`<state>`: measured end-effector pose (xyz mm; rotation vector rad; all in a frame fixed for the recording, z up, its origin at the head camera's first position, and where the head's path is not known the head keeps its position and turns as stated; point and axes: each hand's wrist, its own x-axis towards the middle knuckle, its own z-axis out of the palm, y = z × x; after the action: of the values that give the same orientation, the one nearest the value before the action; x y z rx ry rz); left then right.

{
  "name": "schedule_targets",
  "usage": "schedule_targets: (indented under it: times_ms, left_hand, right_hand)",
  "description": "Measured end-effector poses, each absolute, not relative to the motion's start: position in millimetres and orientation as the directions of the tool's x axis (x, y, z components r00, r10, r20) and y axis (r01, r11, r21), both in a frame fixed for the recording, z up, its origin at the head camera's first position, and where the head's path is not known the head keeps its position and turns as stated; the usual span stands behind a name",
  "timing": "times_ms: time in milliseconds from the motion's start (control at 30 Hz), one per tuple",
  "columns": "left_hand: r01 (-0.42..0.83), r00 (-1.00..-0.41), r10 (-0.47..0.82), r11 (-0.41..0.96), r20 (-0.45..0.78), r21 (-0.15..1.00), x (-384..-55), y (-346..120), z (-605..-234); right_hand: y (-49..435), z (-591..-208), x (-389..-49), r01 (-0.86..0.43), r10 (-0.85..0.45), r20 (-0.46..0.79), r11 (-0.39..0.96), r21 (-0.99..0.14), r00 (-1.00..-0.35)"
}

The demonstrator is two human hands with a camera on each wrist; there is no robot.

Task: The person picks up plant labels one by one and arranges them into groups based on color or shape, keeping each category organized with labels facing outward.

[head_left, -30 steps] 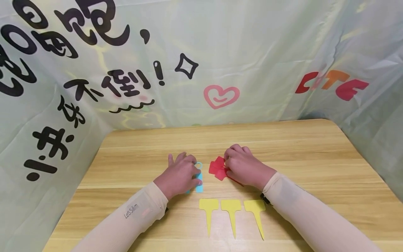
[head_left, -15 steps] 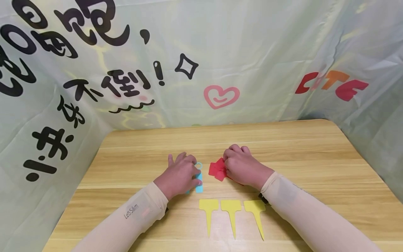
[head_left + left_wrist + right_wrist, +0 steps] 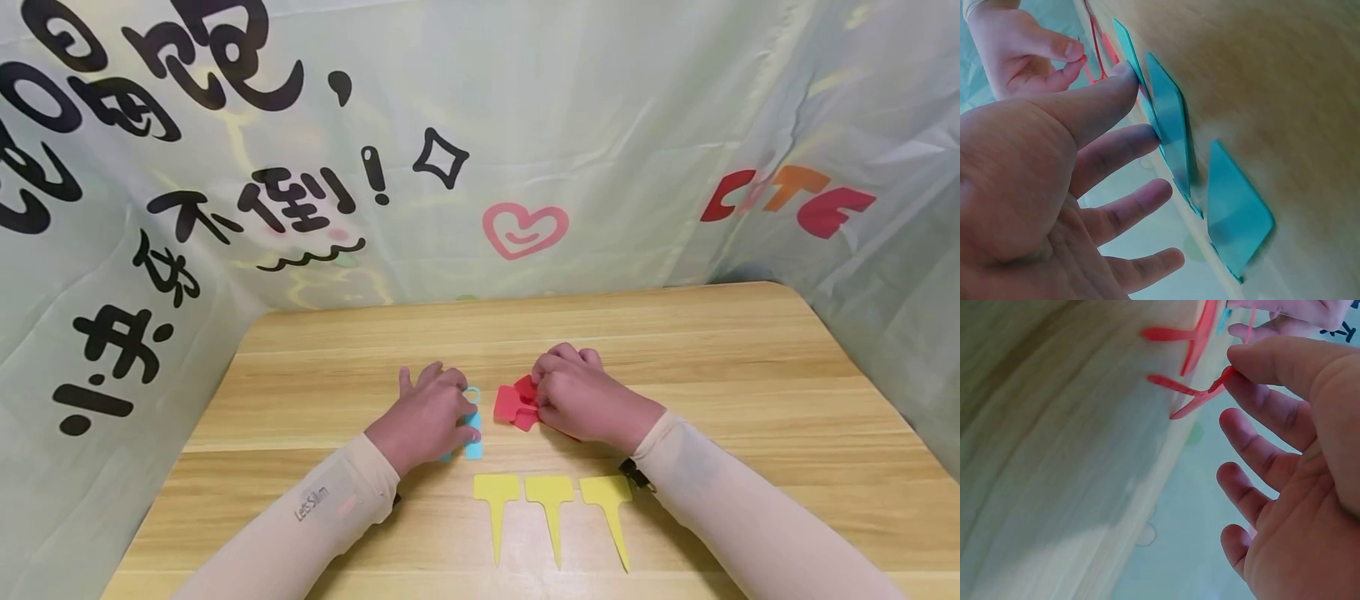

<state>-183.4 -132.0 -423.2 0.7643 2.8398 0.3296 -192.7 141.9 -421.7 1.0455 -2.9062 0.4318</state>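
Observation:
My left hand (image 3: 423, 417) lies low over the cyan tags, thumb and index fingertip touching a cyan tag (image 3: 474, 447) that has a ring at its far end. Its other fingers stay extended. In the left wrist view, another cyan tag (image 3: 1171, 115) lies beside it and a third cyan tag (image 3: 1238, 212) farther off. Between thumb and index finger, my right hand (image 3: 585, 396) pinches a thin red T-shaped plant label (image 3: 1207, 397). Below it in the head view are overlapping red labels (image 3: 507, 404), partly hidden by the hand.
Nearer me, three yellow T-shaped plant labels (image 3: 497, 487) lie in a row with stems pointing my way. Everything is on a light wooden table (image 3: 712, 350). A pale cloth (image 3: 615, 167) with printed letters and a heart hangs behind and along the sides.
A red label at the pile's left has shifted slightly left and now overlaps the others differently. The right hand has moved slightly; the left hand holds its place.

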Motion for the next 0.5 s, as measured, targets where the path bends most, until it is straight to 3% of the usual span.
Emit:
schedule_targets:
  times_ms: [300, 500]
  left_hand:
    - [0.471, -0.849, 0.516, 0.838, -0.118, 0.276, -183.2, -130.9, -422.5]
    - [0.489, -0.84, 0.533, 0.825, -0.104, 0.282, -182.7, -130.9, -421.8]
  right_hand:
    - [155.2, -415.2, -174.3, -0.623, -0.606, 0.153, 0.732, -0.277, -0.781]
    - [177.6, -411.6, -166.2, -0.509, -0.488, 0.147, 0.798, -0.324, -0.86]
